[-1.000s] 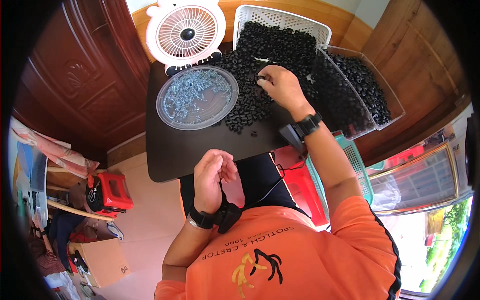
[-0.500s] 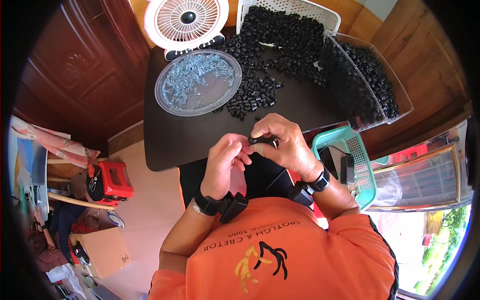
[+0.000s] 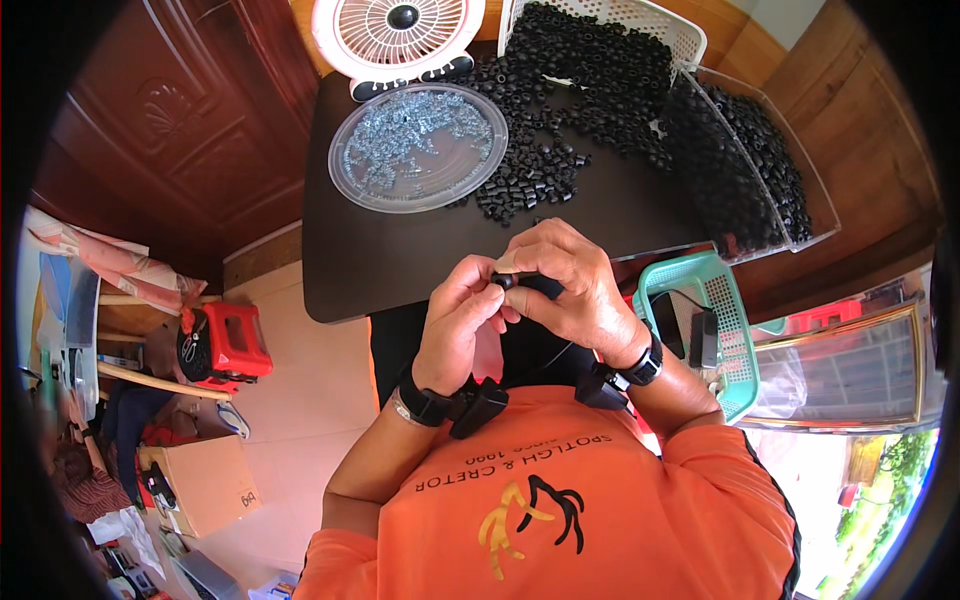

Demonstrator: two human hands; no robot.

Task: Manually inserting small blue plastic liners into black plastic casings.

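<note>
My right hand is closed around a dark, slim object, mostly hidden by the fingers, that points toward my left hand. My left hand pinches a small black cylindrical piece between thumb and fingertips, right at the tip of that dark object. Whether the two are joined, I cannot tell. Both hands are held together just off the near edge of the dark table. Beyond them lies a heap of small black hollow plastic pieces. Left of that heap is a round clear tray with many tiny bluish transparent parts.
A white and pink fan stands behind the tray. A white basket and a clear bin hold more black pieces. Below the table's right side is a green basket. A red case and a cardboard box are at left.
My left hand's fingers, looser before, have closed on the small black piece at the dark object's tip. The table and its contents have shifted slightly right and up in view.
</note>
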